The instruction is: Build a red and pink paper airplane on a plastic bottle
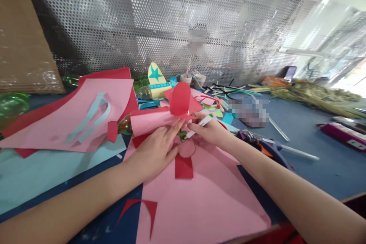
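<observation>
A plastic bottle wrapped in pink paper (148, 121) lies on its side on a pink sheet (200, 198), its red-capped neck (113, 131) pointing left. A red paper fin (180, 100) stands up from its right end. My left hand (156, 150) lies flat on the bottle's wrapped end, fingers stretched out. My right hand (208, 129) is closed round a white marker (200, 125), whose tip points down-left beside the bottle. A red paper strip (183, 166) lies just below both hands.
Pink and red sheets with light blue strips (85, 118) lie at the left over a light blue sheet (42, 171). A yellow paper rocket with a teal star (156, 80) stands behind. Paper scraps, sticks, scissors (263, 146), a purple box (343, 135) and dried leaves (314, 97) litter the right. Perforated metal wall behind.
</observation>
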Demonstrator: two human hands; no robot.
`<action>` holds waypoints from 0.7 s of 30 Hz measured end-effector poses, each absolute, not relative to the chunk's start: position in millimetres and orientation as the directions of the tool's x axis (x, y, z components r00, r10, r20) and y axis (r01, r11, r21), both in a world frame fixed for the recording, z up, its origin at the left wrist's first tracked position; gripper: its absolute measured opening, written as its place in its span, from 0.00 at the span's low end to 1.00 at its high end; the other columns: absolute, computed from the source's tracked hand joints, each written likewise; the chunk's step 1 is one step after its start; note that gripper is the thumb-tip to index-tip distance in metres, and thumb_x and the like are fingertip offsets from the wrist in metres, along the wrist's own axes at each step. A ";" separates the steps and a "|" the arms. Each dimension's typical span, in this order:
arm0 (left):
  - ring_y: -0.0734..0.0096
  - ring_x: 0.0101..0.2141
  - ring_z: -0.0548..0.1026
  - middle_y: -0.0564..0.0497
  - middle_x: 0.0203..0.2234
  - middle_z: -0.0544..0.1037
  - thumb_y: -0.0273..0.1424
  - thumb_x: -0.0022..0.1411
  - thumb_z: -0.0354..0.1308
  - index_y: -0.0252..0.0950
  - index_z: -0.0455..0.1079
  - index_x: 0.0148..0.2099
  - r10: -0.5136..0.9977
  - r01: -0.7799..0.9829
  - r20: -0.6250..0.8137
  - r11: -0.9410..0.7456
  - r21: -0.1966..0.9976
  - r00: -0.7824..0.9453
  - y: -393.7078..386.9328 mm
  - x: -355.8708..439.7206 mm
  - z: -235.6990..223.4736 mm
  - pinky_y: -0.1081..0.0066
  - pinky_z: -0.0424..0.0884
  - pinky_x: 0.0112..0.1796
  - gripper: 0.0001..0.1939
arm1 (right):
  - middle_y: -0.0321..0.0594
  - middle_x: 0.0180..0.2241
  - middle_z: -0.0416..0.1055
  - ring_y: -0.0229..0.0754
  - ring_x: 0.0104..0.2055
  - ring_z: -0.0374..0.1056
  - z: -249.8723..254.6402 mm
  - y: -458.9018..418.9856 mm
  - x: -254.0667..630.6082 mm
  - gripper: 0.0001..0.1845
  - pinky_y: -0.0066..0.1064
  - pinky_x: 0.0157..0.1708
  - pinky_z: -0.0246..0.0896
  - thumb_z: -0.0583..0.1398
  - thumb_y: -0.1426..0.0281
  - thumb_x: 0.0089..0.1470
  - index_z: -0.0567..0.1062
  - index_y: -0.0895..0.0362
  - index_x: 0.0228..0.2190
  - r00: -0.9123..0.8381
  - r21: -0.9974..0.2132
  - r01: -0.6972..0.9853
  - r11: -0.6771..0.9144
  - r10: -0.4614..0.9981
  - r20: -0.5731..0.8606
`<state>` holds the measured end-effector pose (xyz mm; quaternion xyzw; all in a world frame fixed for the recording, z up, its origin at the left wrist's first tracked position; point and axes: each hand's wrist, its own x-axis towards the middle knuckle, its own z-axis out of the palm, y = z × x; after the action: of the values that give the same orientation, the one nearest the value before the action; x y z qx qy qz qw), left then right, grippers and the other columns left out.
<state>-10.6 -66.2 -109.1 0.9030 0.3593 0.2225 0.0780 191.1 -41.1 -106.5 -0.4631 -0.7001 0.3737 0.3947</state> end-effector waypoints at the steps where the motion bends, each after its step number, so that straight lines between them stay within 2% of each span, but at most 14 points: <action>1: 0.59 0.48 0.71 0.43 0.48 0.73 0.27 0.63 0.50 0.38 0.44 0.67 0.681 0.611 0.347 -0.732 0.303 0.644 -66.0 -10.8 -109.0 0.55 0.69 0.48 0.33 | 0.34 0.22 0.68 0.36 0.23 0.62 -106.3 -41.4 191.0 0.06 0.27 0.23 0.55 0.58 0.66 0.47 0.69 0.56 0.27 -0.252 -0.889 0.356 0.286 0.946 0.204; 11: 0.59 0.48 0.71 0.43 0.48 0.73 0.27 0.64 0.50 0.41 0.43 0.68 0.679 0.604 0.362 -0.734 0.310 0.639 -66.0 -11.1 -110.5 0.54 0.69 0.49 0.33 | 0.31 0.19 0.66 0.34 0.22 0.59 -105.2 -41.8 190.2 0.06 0.26 0.21 0.53 0.57 0.66 0.46 0.66 0.56 0.24 -0.253 -0.879 0.374 0.294 0.945 0.208; 17: 0.59 0.49 0.70 0.42 0.50 0.72 0.26 0.63 0.50 0.38 0.44 0.68 0.684 0.598 0.350 -0.730 0.331 0.640 -65.7 -11.1 -109.7 0.55 0.68 0.50 0.33 | 0.29 0.17 0.61 0.32 0.20 0.56 -104.6 -42.5 190.1 0.07 0.26 0.20 0.50 0.56 0.67 0.45 0.63 0.55 0.21 -0.246 -0.884 0.363 0.296 0.945 0.215; 21: 0.59 0.48 0.71 0.42 0.50 0.72 0.27 0.63 0.50 0.39 0.44 0.68 0.686 0.604 0.348 -0.727 0.326 0.639 -66.5 -10.8 -108.8 0.55 0.68 0.50 0.33 | 0.30 0.18 0.62 0.34 0.21 0.57 -105.4 -42.1 190.8 0.07 0.26 0.22 0.51 0.56 0.67 0.46 0.63 0.55 0.21 -0.253 -0.883 0.362 0.298 0.944 0.214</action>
<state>-10.8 -66.5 -108.8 0.9007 0.3581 0.2288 0.0900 190.8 -42.1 -105.4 -0.4654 -0.7013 0.3669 0.3963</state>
